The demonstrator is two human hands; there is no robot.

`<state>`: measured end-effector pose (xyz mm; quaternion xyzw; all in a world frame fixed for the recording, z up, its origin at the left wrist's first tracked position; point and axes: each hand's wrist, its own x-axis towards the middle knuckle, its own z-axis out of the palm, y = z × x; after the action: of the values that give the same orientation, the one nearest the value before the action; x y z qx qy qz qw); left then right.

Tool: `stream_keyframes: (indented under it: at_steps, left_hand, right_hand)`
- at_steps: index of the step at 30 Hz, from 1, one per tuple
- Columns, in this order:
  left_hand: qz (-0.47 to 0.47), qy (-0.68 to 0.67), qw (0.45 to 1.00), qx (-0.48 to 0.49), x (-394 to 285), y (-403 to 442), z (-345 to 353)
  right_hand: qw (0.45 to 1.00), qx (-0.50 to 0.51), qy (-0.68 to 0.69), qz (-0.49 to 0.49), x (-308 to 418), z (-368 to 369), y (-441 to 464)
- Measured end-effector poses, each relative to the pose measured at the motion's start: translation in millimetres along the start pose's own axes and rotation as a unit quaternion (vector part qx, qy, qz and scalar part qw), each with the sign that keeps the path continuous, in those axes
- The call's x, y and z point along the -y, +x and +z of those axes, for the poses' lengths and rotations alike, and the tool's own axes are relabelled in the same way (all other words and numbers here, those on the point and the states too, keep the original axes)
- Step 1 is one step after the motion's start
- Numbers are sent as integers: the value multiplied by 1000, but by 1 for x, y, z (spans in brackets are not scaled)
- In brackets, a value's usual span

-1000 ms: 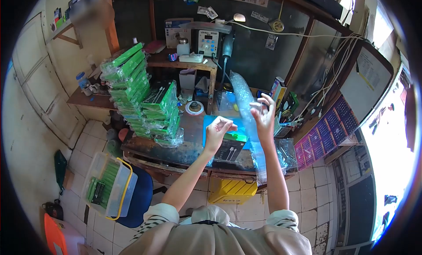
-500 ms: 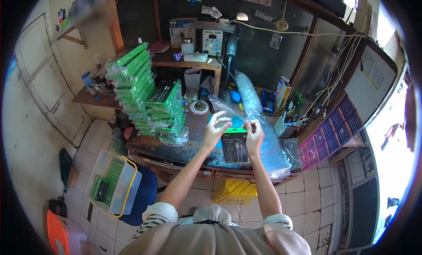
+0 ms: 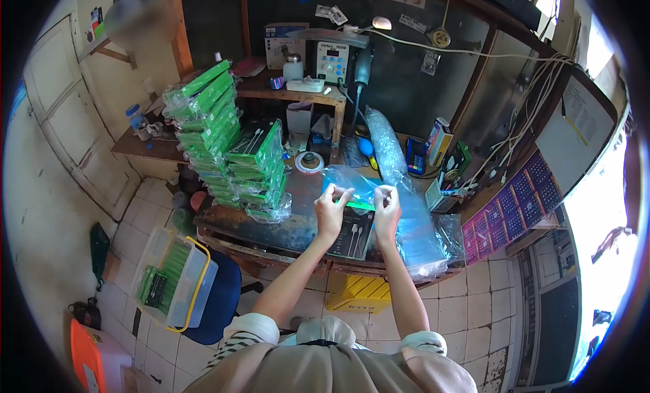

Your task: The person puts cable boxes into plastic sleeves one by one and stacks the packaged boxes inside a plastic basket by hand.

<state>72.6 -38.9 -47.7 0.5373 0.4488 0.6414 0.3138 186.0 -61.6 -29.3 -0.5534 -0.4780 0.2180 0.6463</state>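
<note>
Single view, worn on person's head. Faces forward and steeply down, over wearer's own shirt [image 3: 332, 371] at bottom edge. Lens very wide: straight lines bow, black curves close off corners. Left hand [image 3: 331, 213] and right hand [image 3: 386, 215] near middle of view, within arm's length of camera. Desk [image 3: 298, 224] seen from above; dark panel [image 3: 413, 88] behind it, toward top. Door [image 3: 74, 122] at left side, bright opening [image 3: 602, 278] at right, tiled floor [image 3: 450, 315] lower down.
</note>
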Motion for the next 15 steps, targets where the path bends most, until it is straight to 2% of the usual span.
stream_keyframes:
  at_steps: [1,2,4,5,6,8,9,10,15]
  left_hand:
    - [23,32,999,8,3,2,-2]
    - [45,64,997,17,5,2,-4]
    - [48,71,996,33,-2,0,-9]
    - [53,78,994,49,-4,0,-11]
    - [53,79,994,51,-1,-1,-11]
    - [33,-4,996,79,10,-1,-11]
    - [30,3,996,84,13,-1,-12]
    - [31,3,996,84,16,-1,-11]
    - [3,-29,999,13,31,2,-9]
  right_hand:
    - [999,-7,-23,-45,-2,0,2]
    - [999,-6,-22,-44,-2,-1,5]
    - [989,18,-64,-133,-1,-4,15]
    - [998,38,-39,-40,-9,-5,23]
    - [995,16,-19,-96,-20,-4,33]
    - [995,40,61,61,-7,-5,46]
    - [995,40,61,61,-17,-6,53]
    - [988,73,75,110,-31,-6,62]
    - [947,150,82,271,-38,-6,49]
